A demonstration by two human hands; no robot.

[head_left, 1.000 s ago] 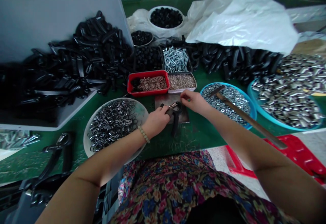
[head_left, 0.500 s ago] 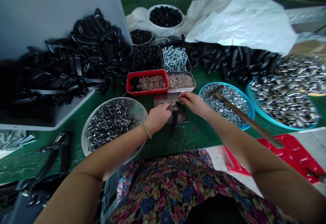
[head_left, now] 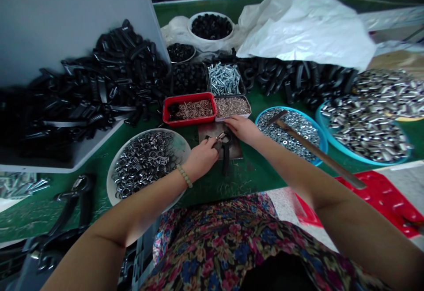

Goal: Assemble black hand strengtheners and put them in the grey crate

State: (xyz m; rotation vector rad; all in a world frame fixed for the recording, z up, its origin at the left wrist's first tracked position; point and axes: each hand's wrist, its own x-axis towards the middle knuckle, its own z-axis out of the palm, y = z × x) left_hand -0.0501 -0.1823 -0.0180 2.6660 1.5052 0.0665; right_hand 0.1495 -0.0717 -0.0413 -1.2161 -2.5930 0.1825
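Note:
My left hand [head_left: 202, 156] is closed on a black handle piece [head_left: 225, 157] with a hooked, ring-like head and a bright metal part by my fingertips. The piece lies over a flat metal plate [head_left: 236, 149], its handle pointing toward me. My right hand [head_left: 243, 128] is just beyond and right of the head, fingertips drawn together by the front of a white tray [head_left: 232, 116] of tiny coppery parts. Whatever is between those fingertips is too small to make out. Beside the tray stands a red tray [head_left: 189, 122] holding copper-coloured pins.
A bowl of metal rings [head_left: 111, 174] stands left, below a grey bin [head_left: 76, 164] of black handles. At right, a hammer [head_left: 314, 147] lies across a blue basin [head_left: 323, 138] of nuts. Silvery screws [head_left: 225, 79] and white plastic sheeting [head_left: 308, 26] are farther back.
My right hand has shifted slightly left and away from me, toward the white tray. My left hand keeps hold of the black handle piece, which has turned a little. The view has shifted slightly.

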